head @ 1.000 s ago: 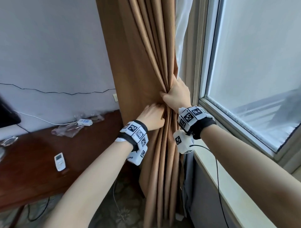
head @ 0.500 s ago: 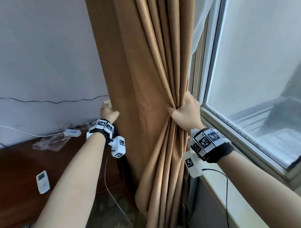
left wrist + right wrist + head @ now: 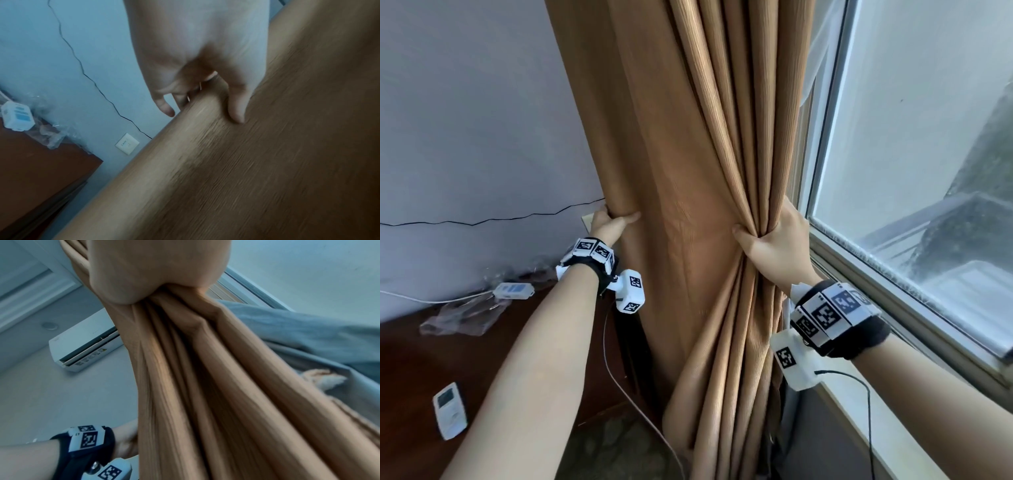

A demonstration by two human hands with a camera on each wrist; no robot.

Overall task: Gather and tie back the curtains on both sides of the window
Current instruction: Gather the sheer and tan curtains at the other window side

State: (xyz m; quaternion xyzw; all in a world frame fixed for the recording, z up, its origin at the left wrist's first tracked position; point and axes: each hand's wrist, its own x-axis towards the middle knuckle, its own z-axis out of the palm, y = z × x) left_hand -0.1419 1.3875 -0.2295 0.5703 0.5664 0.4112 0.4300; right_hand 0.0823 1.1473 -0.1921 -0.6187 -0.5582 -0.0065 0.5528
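The curtain, tan and ribbed, hangs at the left side of the window, between the pale wall and the frame. Your right hand has a full grip on the pleats beside the window frame, fingers and thumb wrapped round the bunch, so the cloth pinches to a waist there and fans out below. The right wrist view shows the same thing from underneath: the folds run tight into your fist. Your left hand is at the curtain's far left edge, near the wall; its grip holds that outer fold, thumb across the front of the cloth and fingers tucked behind the edge. In the left wrist view, the thumb presses on the fabric while the other fingers curl round the edge. The broad panel between your two hands lies flat and ungathered. Left and low, a dark wooden bench carries a small white remote, a crumpled clear plastic bag and a white adapter on its cord.
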